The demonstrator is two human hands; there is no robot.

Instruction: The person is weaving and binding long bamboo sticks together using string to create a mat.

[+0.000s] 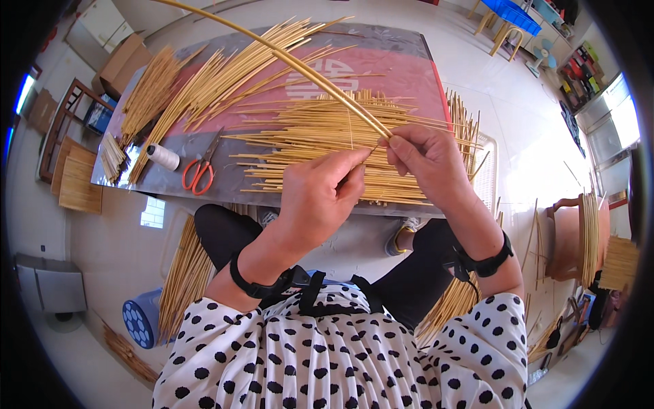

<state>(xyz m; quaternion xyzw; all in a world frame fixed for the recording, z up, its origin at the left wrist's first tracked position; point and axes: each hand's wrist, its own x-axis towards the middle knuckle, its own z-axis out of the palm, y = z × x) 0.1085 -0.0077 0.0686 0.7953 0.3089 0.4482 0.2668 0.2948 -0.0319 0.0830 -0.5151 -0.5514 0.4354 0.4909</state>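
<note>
My right hand [429, 160] pinches the lower end of a few long straw-coloured stalks [320, 80], which reach up and left past the table's far edge. Close beside it, my left hand [317, 194] is closed, with thumb and forefinger together near the stalk ends. A thin pale thread [351, 129] drops to the left forefinger; what lies inside that pinch is mostly hidden. Under both hands spreads a wide pile of similar stalks [300, 140] on the table. To the left lie scissors with orange handles [199, 174] and a white thread spool [163, 157].
More stalk bundles [204, 85] cover the left of the table [402, 51]. Stalks also lean beside my legs, near a blue stool [140, 324]. At the right stand a white plastic basket [486, 170] and a brown chair [564, 238] with stalks against it.
</note>
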